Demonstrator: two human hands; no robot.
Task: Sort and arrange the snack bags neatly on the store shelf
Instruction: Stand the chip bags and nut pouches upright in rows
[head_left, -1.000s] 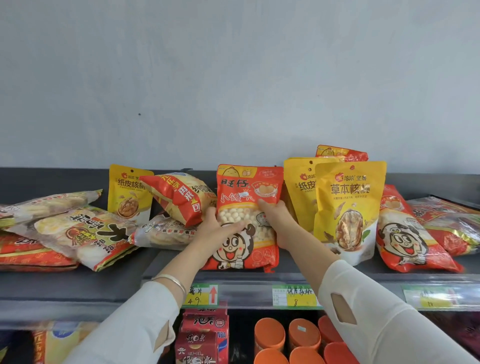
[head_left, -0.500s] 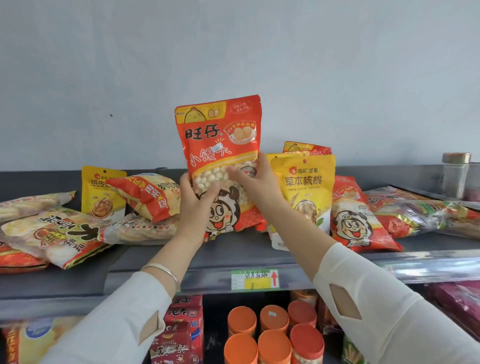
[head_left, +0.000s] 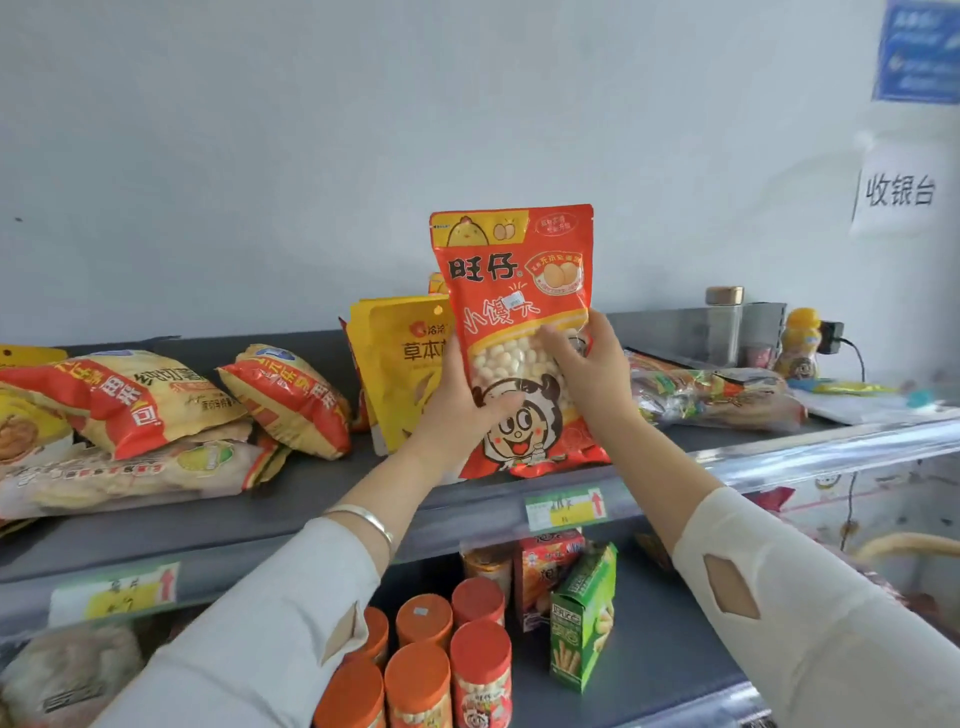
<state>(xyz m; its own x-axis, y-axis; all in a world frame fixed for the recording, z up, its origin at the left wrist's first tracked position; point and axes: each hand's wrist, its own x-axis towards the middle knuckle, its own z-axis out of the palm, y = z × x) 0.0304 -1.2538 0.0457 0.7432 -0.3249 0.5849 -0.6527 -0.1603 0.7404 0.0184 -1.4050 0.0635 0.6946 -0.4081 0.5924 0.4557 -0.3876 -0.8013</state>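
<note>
I hold a red snack bag (head_left: 511, 291) with a cartoon face and white balls upright over the grey top shelf (head_left: 311, 499). My left hand (head_left: 457, 410) grips its left edge, thumb across the front. My right hand (head_left: 587, 369) grips its right side. The bag's bottom edge is at about shelf level; whether it touches I cannot tell. Behind it stand yellow walnut bags (head_left: 400, 374). To the left lie red-and-yellow bags (head_left: 291, 400) and a pile of flat snack bags (head_left: 119, 452).
Shiny wrapped bags (head_left: 711, 395) lie on the shelf to the right, with a glass jar (head_left: 723, 322) and a yellow bottle (head_left: 802, 348) behind. The lower shelf holds orange-lidded cans (head_left: 415, 670), a green box (head_left: 584, 618) and a red box (head_left: 545, 571). Price tags (head_left: 563, 506) line the shelf edge.
Both hands lifted the red bag off the shelf, then carried it right past the yellow bags and lower again. The view has panned right.
</note>
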